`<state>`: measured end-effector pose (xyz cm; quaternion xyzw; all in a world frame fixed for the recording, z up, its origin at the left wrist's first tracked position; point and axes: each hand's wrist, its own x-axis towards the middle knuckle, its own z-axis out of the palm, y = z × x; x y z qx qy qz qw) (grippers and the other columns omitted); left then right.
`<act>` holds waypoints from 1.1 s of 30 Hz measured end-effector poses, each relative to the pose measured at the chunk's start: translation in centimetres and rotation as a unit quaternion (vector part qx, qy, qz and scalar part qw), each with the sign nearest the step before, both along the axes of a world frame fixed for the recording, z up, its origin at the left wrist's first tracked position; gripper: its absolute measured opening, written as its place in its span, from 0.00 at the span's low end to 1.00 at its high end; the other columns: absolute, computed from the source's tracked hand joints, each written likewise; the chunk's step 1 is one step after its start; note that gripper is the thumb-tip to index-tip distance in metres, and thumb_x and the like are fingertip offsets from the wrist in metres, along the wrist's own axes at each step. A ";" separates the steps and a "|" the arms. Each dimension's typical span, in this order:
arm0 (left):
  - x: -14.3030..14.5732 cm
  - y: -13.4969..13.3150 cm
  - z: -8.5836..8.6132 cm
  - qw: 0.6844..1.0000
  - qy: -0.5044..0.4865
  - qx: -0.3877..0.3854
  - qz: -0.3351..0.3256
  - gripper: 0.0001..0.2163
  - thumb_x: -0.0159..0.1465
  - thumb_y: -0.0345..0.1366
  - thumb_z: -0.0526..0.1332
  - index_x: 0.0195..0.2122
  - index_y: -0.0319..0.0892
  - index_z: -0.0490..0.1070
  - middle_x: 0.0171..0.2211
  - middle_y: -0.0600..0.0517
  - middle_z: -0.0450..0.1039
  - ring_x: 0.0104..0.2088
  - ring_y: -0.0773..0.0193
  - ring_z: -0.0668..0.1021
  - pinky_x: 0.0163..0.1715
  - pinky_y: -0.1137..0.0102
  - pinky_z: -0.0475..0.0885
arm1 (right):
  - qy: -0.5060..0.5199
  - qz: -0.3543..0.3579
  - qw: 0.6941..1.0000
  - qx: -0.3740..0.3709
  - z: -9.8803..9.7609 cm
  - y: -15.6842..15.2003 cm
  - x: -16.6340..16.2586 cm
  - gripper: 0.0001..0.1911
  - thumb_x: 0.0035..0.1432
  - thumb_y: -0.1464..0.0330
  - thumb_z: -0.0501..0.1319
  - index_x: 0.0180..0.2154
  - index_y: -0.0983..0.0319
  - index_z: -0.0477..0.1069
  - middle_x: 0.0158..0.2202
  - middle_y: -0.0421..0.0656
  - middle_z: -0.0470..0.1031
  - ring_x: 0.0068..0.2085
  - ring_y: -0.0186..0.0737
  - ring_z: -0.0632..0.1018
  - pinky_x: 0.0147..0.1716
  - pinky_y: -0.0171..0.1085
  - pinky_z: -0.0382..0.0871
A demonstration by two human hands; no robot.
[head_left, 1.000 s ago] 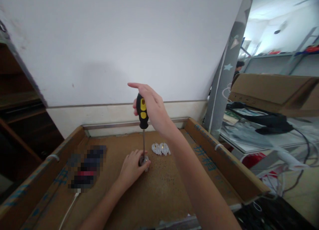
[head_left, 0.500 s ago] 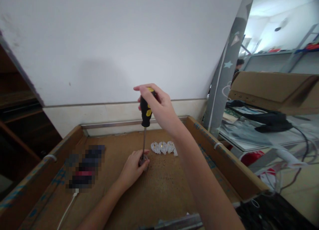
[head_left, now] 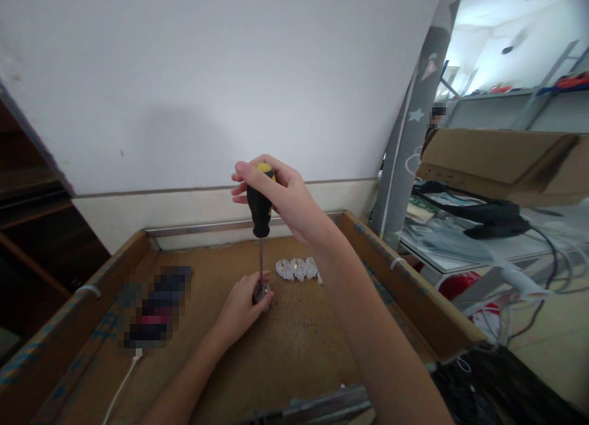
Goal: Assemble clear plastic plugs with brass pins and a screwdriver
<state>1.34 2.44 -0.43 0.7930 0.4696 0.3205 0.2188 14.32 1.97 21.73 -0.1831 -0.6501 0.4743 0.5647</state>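
Observation:
My right hand [head_left: 291, 198] is wrapped round the black and yellow handle of a screwdriver [head_left: 260, 216], thumb across its top. The shaft points straight down and its tip meets a small clear plastic piece [head_left: 264, 294]. My left hand [head_left: 240, 301] pinches that piece against the cardboard; fingers and thumb partly hide it, so its exact kind is unclear. Just right of it lies a row of several similar clear plastic pieces [head_left: 297, 269] with brass-coloured metal in them, partly behind my right forearm.
The work surface is a shallow cardboard tray [head_left: 414, 302] with raised sides. A pixelated dark object [head_left: 156, 308] with a white cable [head_left: 120, 388] lies at left. A metal bar [head_left: 322, 406] is at the near edge. A side table [head_left: 455, 247] stands right; a person is far behind it.
My right hand has twisted the screwdriver handle, so less of its yellow shows at the side. My left hand keeps its hold on the clear piece. The view has shifted slightly.

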 end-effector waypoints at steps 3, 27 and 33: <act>0.0 0.1 -0.1 1.000 0.001 -0.005 -0.002 0.17 0.60 0.40 0.58 0.51 0.43 0.65 0.48 0.46 0.72 0.48 0.56 0.73 0.50 0.60 0.67 | 0.033 -0.029 0.999 -0.003 -0.2 0.5 -1.0 0.18 0.50 0.60 0.65 0.23 0.59 0.55 0.18 0.32 0.66 0.17 0.26 0.67 0.16 0.27 0.61; 0.4 -0.5 -0.1 0.998 0.041 0.030 0.036 0.12 0.60 0.36 0.57 0.44 0.43 0.70 0.42 0.47 0.75 0.45 0.54 0.73 0.48 0.58 0.64 | -0.045 -0.372 0.916 0.141 -1.7 -0.4 -3.4 0.13 0.61 0.59 0.52 0.45 0.56 0.63 0.31 0.40 0.66 0.32 0.34 0.70 0.33 0.34 0.61; 0.5 -0.4 -0.2 0.998 0.037 0.020 0.046 0.14 0.60 0.38 0.57 0.46 0.43 0.69 0.41 0.48 0.75 0.43 0.54 0.74 0.48 0.58 0.65 | -0.034 -0.275 0.941 0.196 -1.6 -0.1 -3.8 0.07 0.59 0.63 0.56 0.32 0.58 0.59 0.28 0.38 0.64 0.30 0.32 0.67 0.34 0.33 0.62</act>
